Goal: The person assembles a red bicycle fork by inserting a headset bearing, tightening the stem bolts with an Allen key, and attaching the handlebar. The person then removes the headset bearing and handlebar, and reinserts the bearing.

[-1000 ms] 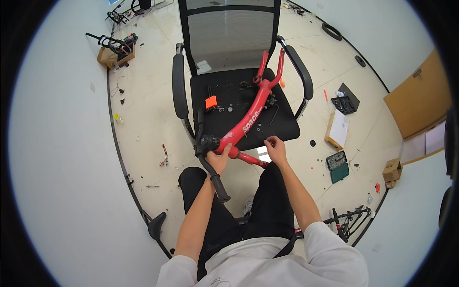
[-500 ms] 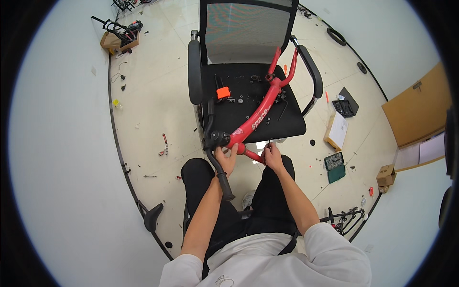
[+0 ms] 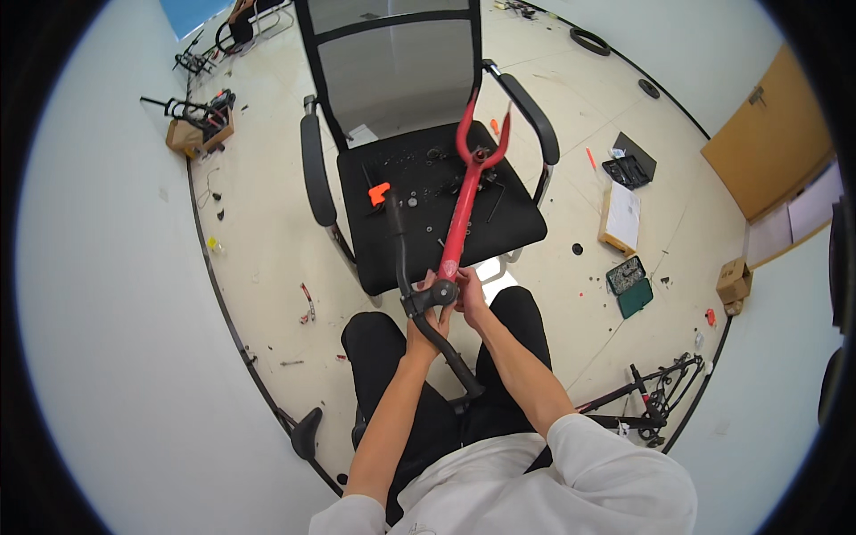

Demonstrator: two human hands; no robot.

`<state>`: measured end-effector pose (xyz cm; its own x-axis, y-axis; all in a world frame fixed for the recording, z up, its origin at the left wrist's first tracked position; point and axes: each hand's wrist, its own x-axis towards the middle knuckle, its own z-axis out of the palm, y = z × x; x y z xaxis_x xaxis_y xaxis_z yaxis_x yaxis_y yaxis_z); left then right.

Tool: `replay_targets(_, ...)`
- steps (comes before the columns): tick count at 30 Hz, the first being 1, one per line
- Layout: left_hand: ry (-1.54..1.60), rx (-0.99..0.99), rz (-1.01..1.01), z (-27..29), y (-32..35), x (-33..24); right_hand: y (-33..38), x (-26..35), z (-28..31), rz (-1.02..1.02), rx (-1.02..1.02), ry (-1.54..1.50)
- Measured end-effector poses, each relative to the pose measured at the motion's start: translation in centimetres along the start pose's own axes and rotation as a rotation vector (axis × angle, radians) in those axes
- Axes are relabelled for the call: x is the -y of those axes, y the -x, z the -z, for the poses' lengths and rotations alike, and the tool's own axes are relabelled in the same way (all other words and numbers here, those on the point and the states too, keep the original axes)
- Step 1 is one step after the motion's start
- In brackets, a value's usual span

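A small red bike frame (image 3: pixel 460 214) leans over the black chair seat (image 3: pixel 383 259), its forked end toward the backrest. At its near end, above my knees, a black handlebar (image 3: pixel 453 357) is joined by a black stem (image 3: pixel 432 298). My left hand (image 3: pixel 428 323) is closed round the front of the frame just under the stem, its fingers partly hidden. On the other side, my right hand (image 3: pixel 470 294) has its fingers curled against the frame beside the stem, the tips out of sight. The red fork arm below cannot be made out.
On the seat lie an orange-and-black tool (image 3: pixel 379 194), loose nuts and washers (image 3: pixel 413 202) and a hex key (image 3: pixel 496 204). Chair armrests (image 3: pixel 317 169) flank the frame. Around the floor are a green parts case (image 3: pixel 635 299), a bike saddle (image 3: pixel 307 433) and a black bike frame (image 3: pixel 655 399).
The red frame has swung more upright, and the handlebar has turned with its near grip moving right. My right hand has come left, close to my left hand. The view has shifted too.
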<state>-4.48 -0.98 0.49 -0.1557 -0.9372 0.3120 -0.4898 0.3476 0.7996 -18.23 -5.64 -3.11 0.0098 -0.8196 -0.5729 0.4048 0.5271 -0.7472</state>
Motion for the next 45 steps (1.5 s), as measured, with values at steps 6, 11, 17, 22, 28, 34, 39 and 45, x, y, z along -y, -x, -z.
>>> replay_targets(6, 0.087, 0.138, 0.098, 1.6, 0.7, -2.8, 3.5, 2.2, -2.2, 0.168, 0.184, 0.043)
replay_targets(11, 0.551, -0.089, 0.586, 3.9, 4.4, -1.5, 3.6, 3.6, -2.5, 0.021, 0.093, 0.058)
replay_targets(17, 0.105, 0.057, 0.289, 2.4, 3.6, -2.3, 5.7, 7.4, -3.0, 0.037, 0.220, -0.114)
replay_targets(22, 0.363, 0.205, 0.180, 1.6, -1.0, 1.2, 5.7, 9.9, -3.8, -0.069, 0.320, -0.057)
replay_targets(28, 0.477, 0.057, -0.116, 2.6, -8.9, -0.3, 1.8, 6.6, -2.7, 0.051, 0.112, 0.327)
replay_targets(34, 0.731, 0.027, -0.120, 0.4, -6.0, 1.5, -1.9, 1.4, 0.0, 0.005, -0.009, 0.273)
replay_targets(39, 0.718, 0.019, -0.104, 3.1, -6.5, 1.3, 0.0, 2.2, 0.6, 0.427, -0.091, 0.771)
replay_targets(45, 0.661, -0.003, -0.145, 3.9, -7.2, 1.2, 3.1, 6.4, 4.1, 0.328, -0.155, 0.732)
